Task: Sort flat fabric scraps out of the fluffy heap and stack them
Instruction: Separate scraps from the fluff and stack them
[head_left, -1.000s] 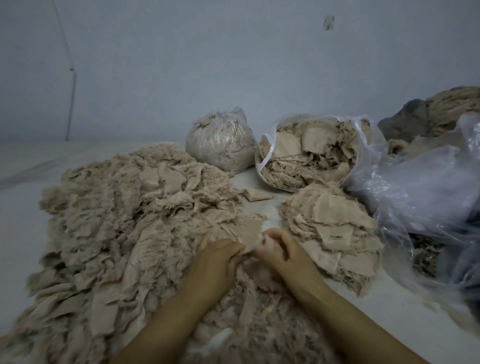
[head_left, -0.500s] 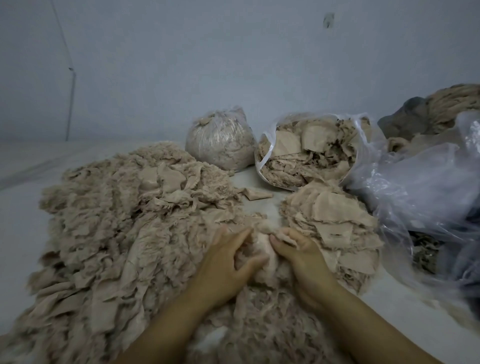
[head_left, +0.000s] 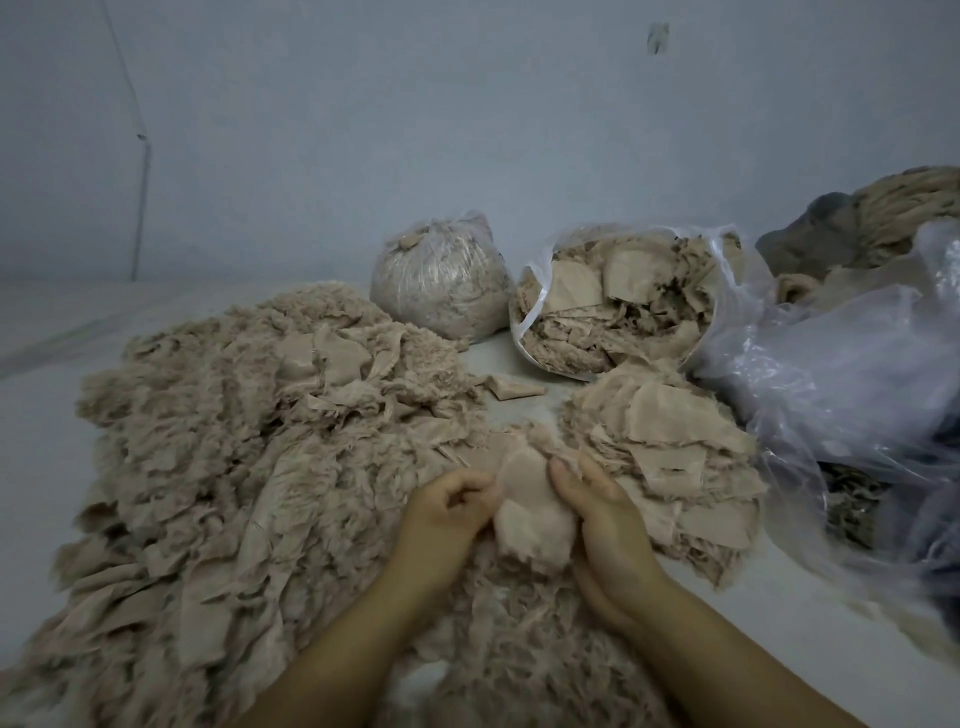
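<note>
Both hands lifted a scrap (head_left: 527, 506) since earlier; left hand (head_left: 447, 512) and right hand (head_left: 605, 512) pinch its sides, beside the stack (head_left: 670, 447). I judge it light, limp; hold edges.

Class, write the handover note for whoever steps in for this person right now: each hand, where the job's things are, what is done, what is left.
Left hand: fingers curled, pinching the left edge of a pale scrap.
Right hand: holds the same scrap from its right side.
Fluffy heap: spread over the left and near part of the surface, flat pieces mixed in.
Stack of flat scraps: right of the hands, in front of the open bag of scraps.
Done: a good stack built.
Left: place the held scrap on the stack if it is flat; most of the heap looks unsorted.
</note>
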